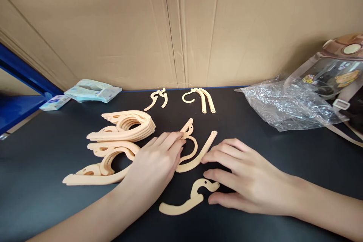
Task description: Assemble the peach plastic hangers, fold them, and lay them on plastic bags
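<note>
Beige folding clothes hangers lie on a black tabletop. In the middle is one hanger (197, 160) with its hook and two curved arms. My left hand (159, 155) curls over its left side, the fingertips closed on it and partly hidden. My right hand (241, 176) hovers at the right, fingers apart and holding nothing, the index fingertip close to the hanger's right arm; I cannot tell whether they touch. Below lies a loose curved hanger part (181, 208) with a duck-like end, just left of my right thumb.
Left of my left hand are two stacks of folded hangers, a far stack (127, 133) and a near stack (93, 179). Behind are small hanger parts (154, 100) and a hanger (208, 102). Tissue packs (93, 90), a clear plastic bag (280, 102) and a strapped bottle (337, 72) flank them. Cardboard (127, 26) stands behind.
</note>
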The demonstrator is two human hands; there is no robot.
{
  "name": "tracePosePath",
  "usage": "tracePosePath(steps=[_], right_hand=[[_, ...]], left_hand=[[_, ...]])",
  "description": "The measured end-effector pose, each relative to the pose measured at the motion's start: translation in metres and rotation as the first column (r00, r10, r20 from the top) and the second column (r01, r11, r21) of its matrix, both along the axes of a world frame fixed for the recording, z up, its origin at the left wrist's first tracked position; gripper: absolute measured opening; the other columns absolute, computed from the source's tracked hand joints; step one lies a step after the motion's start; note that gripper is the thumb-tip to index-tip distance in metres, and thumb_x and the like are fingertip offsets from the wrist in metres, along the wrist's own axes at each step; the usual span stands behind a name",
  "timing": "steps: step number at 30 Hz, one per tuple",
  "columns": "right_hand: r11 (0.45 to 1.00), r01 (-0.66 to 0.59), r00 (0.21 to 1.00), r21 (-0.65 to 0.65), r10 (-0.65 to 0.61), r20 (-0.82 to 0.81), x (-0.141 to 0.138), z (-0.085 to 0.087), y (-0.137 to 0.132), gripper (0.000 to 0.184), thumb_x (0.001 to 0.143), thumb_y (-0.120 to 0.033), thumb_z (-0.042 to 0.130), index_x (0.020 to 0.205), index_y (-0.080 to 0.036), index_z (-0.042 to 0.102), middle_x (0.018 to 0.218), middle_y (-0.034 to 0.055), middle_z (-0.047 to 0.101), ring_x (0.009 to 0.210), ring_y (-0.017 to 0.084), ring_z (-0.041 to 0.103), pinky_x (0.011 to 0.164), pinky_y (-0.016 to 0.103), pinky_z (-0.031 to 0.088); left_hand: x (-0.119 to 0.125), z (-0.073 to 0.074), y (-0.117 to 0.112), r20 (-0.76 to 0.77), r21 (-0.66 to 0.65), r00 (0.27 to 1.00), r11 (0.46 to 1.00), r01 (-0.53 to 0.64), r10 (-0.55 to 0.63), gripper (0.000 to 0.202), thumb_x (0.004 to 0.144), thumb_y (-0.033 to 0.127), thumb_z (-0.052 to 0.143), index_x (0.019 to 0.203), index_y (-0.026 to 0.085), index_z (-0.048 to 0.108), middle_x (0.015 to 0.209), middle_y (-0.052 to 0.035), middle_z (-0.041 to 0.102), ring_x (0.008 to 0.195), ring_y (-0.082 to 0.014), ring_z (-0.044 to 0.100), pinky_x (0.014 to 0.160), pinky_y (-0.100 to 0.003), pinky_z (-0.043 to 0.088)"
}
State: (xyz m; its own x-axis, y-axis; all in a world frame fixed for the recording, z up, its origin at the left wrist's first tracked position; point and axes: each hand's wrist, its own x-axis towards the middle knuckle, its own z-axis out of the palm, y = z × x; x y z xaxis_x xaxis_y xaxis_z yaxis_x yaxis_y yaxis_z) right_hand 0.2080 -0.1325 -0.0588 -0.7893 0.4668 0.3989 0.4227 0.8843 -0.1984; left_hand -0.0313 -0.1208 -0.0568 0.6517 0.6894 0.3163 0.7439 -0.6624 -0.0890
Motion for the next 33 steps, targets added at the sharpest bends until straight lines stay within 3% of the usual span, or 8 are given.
tracePosePath(steps=[4,9,13,17,21,25,28,33], right_hand=[[0.998,-0.017,1.0,-0.053,0.017,0.011,0.001,0.002,0.0,0.017,0.094,-0.026,0.057,0.095,-0.018,0.072,0.111,0.0068,0.069,0.098,0.02,0.059,0.089,0.036,0.044],[0.989,0.006,0.999,-0.145,0.001,0.051,0.014,0.009,0.013,0.022,0.091,-0.013,0.053,0.1,-0.02,0.072,0.119,0.0097,0.063,0.109,0.021,0.055,0.09,0.037,0.046],[0.97,0.05,0.997,-0.239,-0.033,0.073,0.025,0.008,0.026,0.03,0.094,-0.01,0.049,0.102,-0.027,0.072,0.122,0.0069,0.061,0.108,0.02,0.056,0.088,0.037,0.048],[0.974,0.098,0.995,-0.204,-0.091,0.045,0.03,0.007,0.034,0.034,0.095,-0.009,0.042,0.108,-0.026,0.068,0.118,0.0068,0.063,0.104,0.019,0.057,0.086,0.037,0.047],[0.957,0.174,0.983,-0.234,-0.156,0.093,0.029,0.018,0.029,0.013,0.095,-0.029,0.055,0.093,-0.022,0.065,0.09,0.0016,0.066,0.079,0.015,0.059,0.074,0.032,0.044],[0.943,0.249,0.954,-0.222,-0.199,0.226,0.026,0.025,0.02,0.037,0.078,-0.052,0.073,0.07,-0.021,0.055,0.068,-0.0037,0.058,0.063,0.014,0.052,0.063,0.031,0.038],[0.948,0.241,0.951,-0.209,-0.188,0.247,0.025,0.023,0.017,0.027,0.081,-0.041,0.073,0.073,-0.021,0.056,0.074,-0.0028,0.059,0.069,0.015,0.056,0.067,0.031,0.039],[0.932,0.234,0.958,-0.276,-0.174,0.227,0.027,0.022,0.02,0.015,0.078,-0.015,0.063,0.071,-0.022,0.051,0.074,-0.0034,0.058,0.069,0.014,0.054,0.067,0.029,0.04]], left_hand=[[-0.003,0.003,0.0,0.037,-0.089,0.997,0.994,-0.061,0.064,0.031,0.092,0.001,0.04,0.107,0.015,0.062,0.108,-0.007,0.066,0.089,-0.0218,0.065,0.069,-0.031,0.055],[-0.005,0.005,-0.001,0.035,-0.154,0.996,0.985,-0.077,0.083,0.041,0.086,-0.005,0.035,0.11,0.018,0.06,0.107,-0.0054,0.064,0.086,-0.0199,0.063,0.06,-0.026,0.05],[-0.006,0.003,0.001,0.024,-0.103,0.997,0.992,-0.077,0.08,0.042,0.088,-0.003,0.032,0.11,0.017,0.061,0.104,-0.0064,0.064,0.085,-0.0214,0.063,0.069,-0.032,0.052],[-0.001,0.002,0.0,0.075,-0.033,0.997,0.999,-0.006,0.008,0.032,0.094,0.003,0.036,0.11,0.014,0.062,0.109,-0.0091,0.066,0.098,-0.0249,0.061,0.086,-0.041,0.05],[0.006,0.002,-0.006,0.15,-0.064,0.978,0.986,0.155,-0.144,0.027,0.099,0.014,0.045,0.122,0.013,0.06,0.119,-0.0096,0.065,0.116,-0.0259,0.056,0.104,-0.046,0.041],[0.009,0.002,-0.013,0.174,-0.114,0.965,0.969,0.219,-0.197,0.027,0.1,0.018,0.047,0.123,0.016,0.061,0.12,-0.0077,0.065,0.122,-0.0236,0.054,0.108,-0.043,0.038],[0.01,0.002,-0.015,0.211,-0.138,0.953,0.959,0.249,-0.217,0.019,0.099,0.021,0.051,0.111,0.017,0.065,0.117,-0.0059,0.066,0.118,-0.0229,0.055,0.107,-0.041,0.039],[0.012,-0.002,-0.015,0.227,-0.184,0.953,0.952,0.245,-0.201,0.019,0.098,0.025,0.055,0.113,0.015,0.062,0.116,-0.0075,0.066,0.115,-0.0254,0.056,0.102,-0.041,0.044]])
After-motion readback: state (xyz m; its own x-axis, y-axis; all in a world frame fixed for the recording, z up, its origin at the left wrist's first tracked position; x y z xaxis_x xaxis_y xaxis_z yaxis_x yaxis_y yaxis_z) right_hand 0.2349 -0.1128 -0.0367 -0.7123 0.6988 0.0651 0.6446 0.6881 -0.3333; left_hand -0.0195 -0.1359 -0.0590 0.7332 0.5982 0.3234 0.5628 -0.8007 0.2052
